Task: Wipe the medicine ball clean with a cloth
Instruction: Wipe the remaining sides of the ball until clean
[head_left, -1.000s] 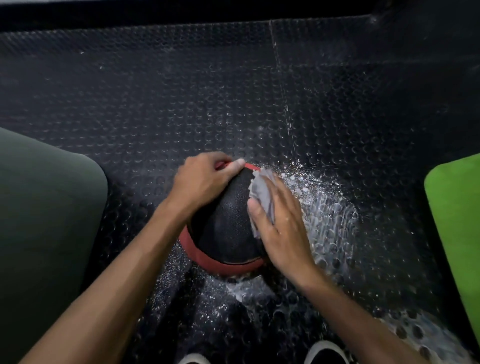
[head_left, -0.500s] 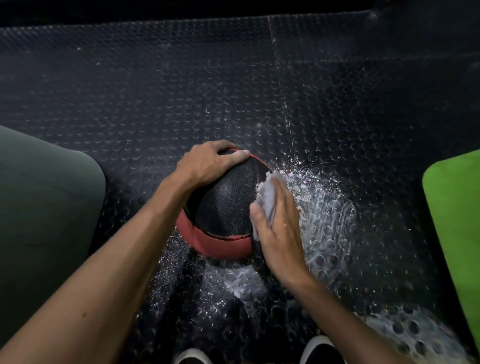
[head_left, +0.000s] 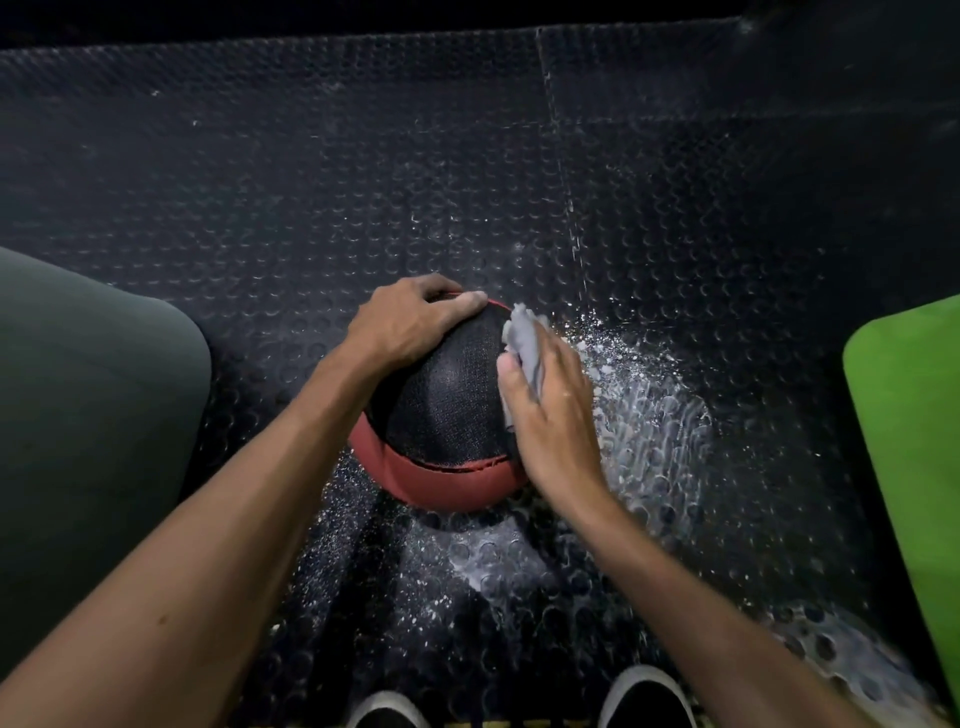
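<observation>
Pressing with our right hand (head_left: 553, 415), we hold a crumpled grey cloth (head_left: 525, 343) flat against the right side of the ball (head_left: 447, 410), fingers laid over the fabric and thumb hooked at its near edge, so the cloth is pinned between palm and ball. Our left hand (head_left: 410, 325) is cupped over the ball's far top, fingers curled down onto it and gripping. The ball is round, with a black panel of fine woven grain and a smooth red band curving along its near underside; it sits on the floor (head_left: 363, 182) between our forearms, just ahead of our two shoes (head_left: 647, 699). The floor is black rubber, studded with raised round dots, with a seam running away from us. White powdery or wet speckles (head_left: 649, 415) spread on it to the right of the ball and toward us. A dull green mat (head_left: 78, 415) with a rounded corner lies at left, a bright green one (head_left: 914, 415) at right.
</observation>
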